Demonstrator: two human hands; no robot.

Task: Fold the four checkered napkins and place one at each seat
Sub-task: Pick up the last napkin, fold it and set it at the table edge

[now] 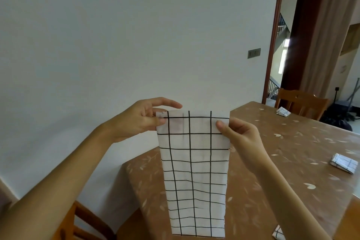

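Note:
A white napkin with a black grid (194, 171) hangs as a long folded strip in the air above the table. My left hand (140, 121) pinches its top left corner and my right hand (237, 132) pinches its top right corner. Three folded checkered napkins lie on the brown table (282, 161): a folded napkin at the far seat (283, 112), a second folded napkin at the right side (343, 162), and a third folded napkin (279, 233) at the near edge, partly hidden behind my right forearm.
A wooden chair (301, 104) stands at the table's far end, and another chair's back (78, 222) shows at the lower left. A white wall lies ahead. An open doorway (280, 48) is at the right.

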